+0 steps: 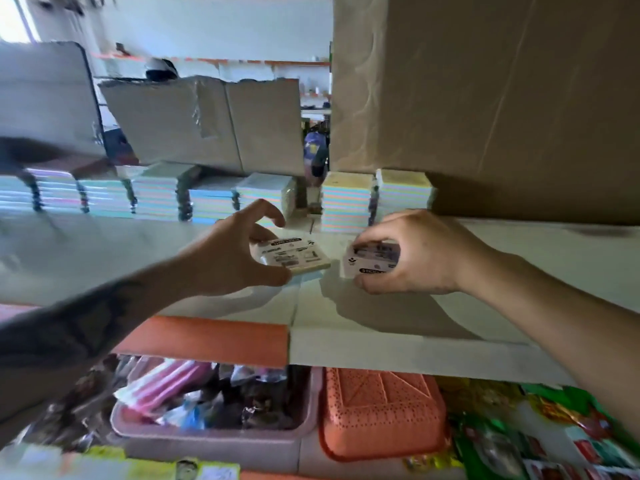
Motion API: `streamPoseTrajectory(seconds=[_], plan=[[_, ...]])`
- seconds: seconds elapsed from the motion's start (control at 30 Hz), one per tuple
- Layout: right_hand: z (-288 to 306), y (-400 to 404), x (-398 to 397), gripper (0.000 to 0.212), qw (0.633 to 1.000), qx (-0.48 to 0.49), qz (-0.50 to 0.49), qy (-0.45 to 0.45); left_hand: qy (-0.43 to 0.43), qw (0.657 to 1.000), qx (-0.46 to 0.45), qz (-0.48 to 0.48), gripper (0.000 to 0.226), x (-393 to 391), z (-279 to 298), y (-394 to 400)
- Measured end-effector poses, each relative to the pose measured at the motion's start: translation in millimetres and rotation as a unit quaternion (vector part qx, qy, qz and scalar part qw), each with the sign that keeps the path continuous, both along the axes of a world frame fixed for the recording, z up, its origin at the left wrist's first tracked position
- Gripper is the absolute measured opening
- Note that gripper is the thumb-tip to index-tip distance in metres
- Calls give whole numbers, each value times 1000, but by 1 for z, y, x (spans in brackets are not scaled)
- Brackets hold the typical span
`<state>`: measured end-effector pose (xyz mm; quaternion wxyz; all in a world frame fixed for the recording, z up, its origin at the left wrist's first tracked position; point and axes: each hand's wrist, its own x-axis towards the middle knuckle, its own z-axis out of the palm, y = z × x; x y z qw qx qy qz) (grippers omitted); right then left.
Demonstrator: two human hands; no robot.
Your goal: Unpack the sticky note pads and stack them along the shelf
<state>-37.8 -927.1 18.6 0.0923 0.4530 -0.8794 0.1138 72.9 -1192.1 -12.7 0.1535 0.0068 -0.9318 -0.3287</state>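
Nearest, below the shelf's front edge: pink bin (pixel 214 441) with wrapped items, orange perforated basket (pixel 381 414) just beside it on its right, green snack packets (pixel 540 431) at far right. Orange strip (pixel 204 337) along the left part of the shelf front.

White shelf (pixel 398 327): both hands over its middle, a bit back from the front edge. Left hand (pixel 225 258) grips a wrapped sticky note pad (pixel 294 254), thumb under the near edge, fingers curled over the far edge; label side up, pad tilted, cannot tell if it touches the shelf. Right hand (pixel 419 251) pinches a second wrapped pad (pixel 372 259), thumb on the near side, fingers curled over the top; pad tilted toward the camera. The two pads near each other, not touching.

Behind the hands, toward the shelf's back edge: a row of pastel pad stacks (pixel 156 194) running from the left edge to the middle, some blurred. Two more stacks (pixel 346 202) right of a gap, the rightmost against a big cardboard box (pixel 502 98) at the back right. Open cardboard carton (pixel 207 123) stands behind the left stacks. Room beyond is blurred.
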Motion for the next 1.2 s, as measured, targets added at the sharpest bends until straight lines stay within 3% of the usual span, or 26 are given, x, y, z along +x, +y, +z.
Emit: streamPoseTrajectory(seconds=[0.2, 0.37, 0.47, 0.63, 0.7, 0.83, 0.9, 0.97, 1.03, 1.1, 1.2], plan=[[-4, -42, 20, 76, 999, 25, -21, -24, -3, 998, 2, -64, 66, 11, -11, -52], [-8, -46, 24, 64, 998, 56, -12, -30, -14, 996, 9, -91, 69, 12, -17, -60], [-3, -51, 18, 75, 997, 74, 6, -18, -9, 996, -18, -85, 74, 13, -19, -59], [3, -83, 13, 79, 996, 15, 68, -55, 6, 999, 9, -49, 66, 13, -19, -60], [-1, -97, 11, 67, 991, -15, 108, -83, 20, 997, 58, -45, 57, 12, -19, -61], [-17, -111, 3, 31, 972, -156, 166, -49, 43, 993, 102, -46, 43, 11, -14, -54], [-21, -111, 1, 23, 960, -218, 164, -62, 34, 982, 174, -71, 44, 10, -14, -51], [-22, -111, 0, 19, 949, -258, 145, -107, 27, 970, 223, -89, 51, 10, -15, -52], [-22, -113, 1, 18, 931, -287, 138, -178, 32, 975, 202, -90, 57, 8, -14, -56], [-19, -115, 5, 18, 900, -323, 141, -255, 46, 972, 216, -84, 30, 8, -14, -57], [-16, -117, 10, 21, 870, -350, 157, -310, 64, 968, 233, -69, 32, 5, -14, -62]])
